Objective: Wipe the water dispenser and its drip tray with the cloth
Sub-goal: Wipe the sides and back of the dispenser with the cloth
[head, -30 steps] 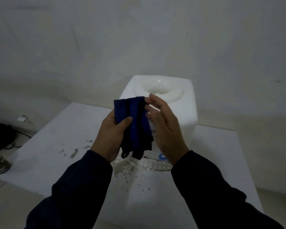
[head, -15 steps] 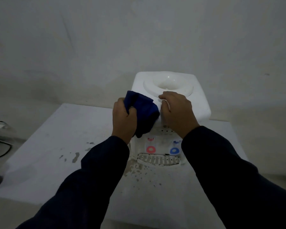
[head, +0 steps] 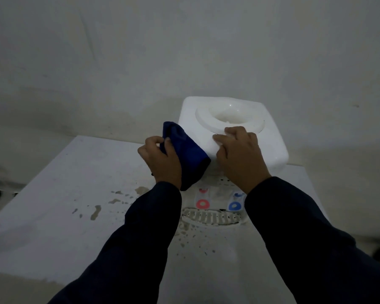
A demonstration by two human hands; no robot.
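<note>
A white water dispenser stands at the back of a white table, its round bottle well on top. My left hand grips a bunched dark blue cloth pressed against the dispenser's front left corner. Resting on the top front edge, my right hand has its fingers curled just below the well's rim. Below the hands are a red tap and a blue tap. The slotted drip tray sits under them, speckled with dirt.
The white table carries brown stains and splashes left of the dispenser and in front of the tray. A plain wall rises close behind. Dark cables lie on the floor at the far left edge.
Both hands moved up from in front of the dispenser onto it. The left hand bunched the cloth against the left corner; the right hand let go of the cloth and settled on top.
</note>
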